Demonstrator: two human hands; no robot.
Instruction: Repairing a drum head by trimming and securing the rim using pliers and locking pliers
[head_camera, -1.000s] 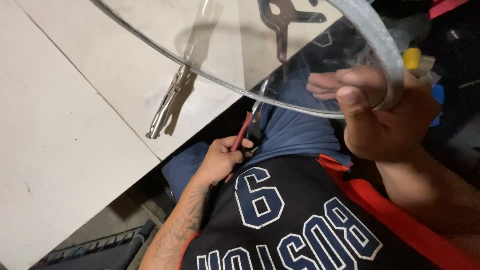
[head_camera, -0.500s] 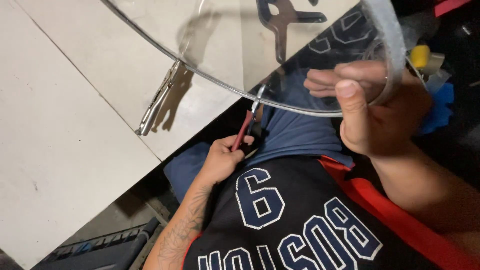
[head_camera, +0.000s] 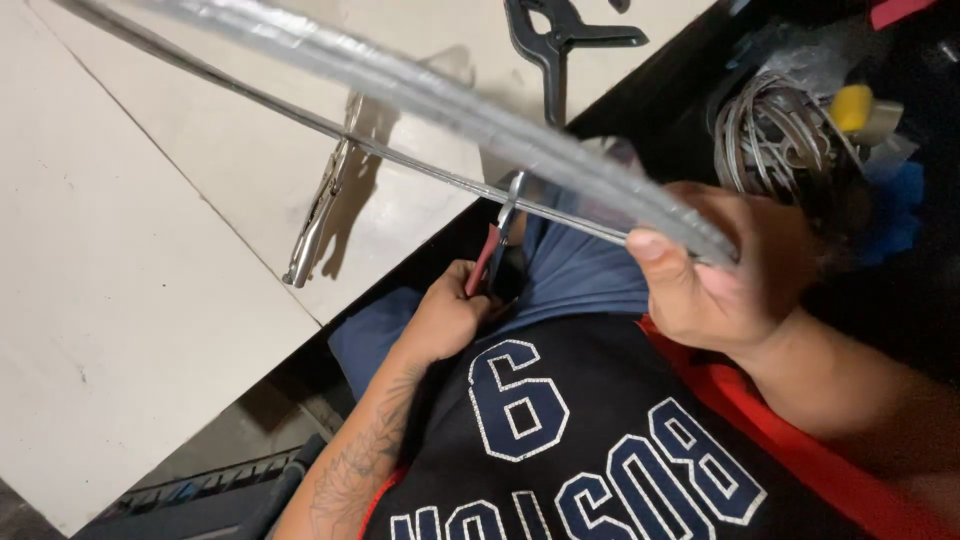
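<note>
My right hand (head_camera: 720, 275) grips the edge of a large silvery metal hoop (head_camera: 450, 105), which runs from the upper left down to my fingers. A thin metal rod (head_camera: 400, 160) lies just under the hoop. My left hand (head_camera: 445, 320), low by my lap, is shut on red-handled pliers (head_camera: 492, 255) whose jaws bite the rod. Silver locking pliers (head_camera: 320, 215) hang clamped on the same rod further left, over the white tabletop.
A white table (head_camera: 130, 280) fills the left. A black spring clamp (head_camera: 560, 40) lies at its top edge. A coil of wire (head_camera: 775, 125) and a yellow object (head_camera: 855, 105) sit at the right. A dark case (head_camera: 200, 495) is on the floor.
The hoop has tipped from a wide open curve to nearly edge-on, and my right hand has turned with it. My left hand stays on the red pliers.
</note>
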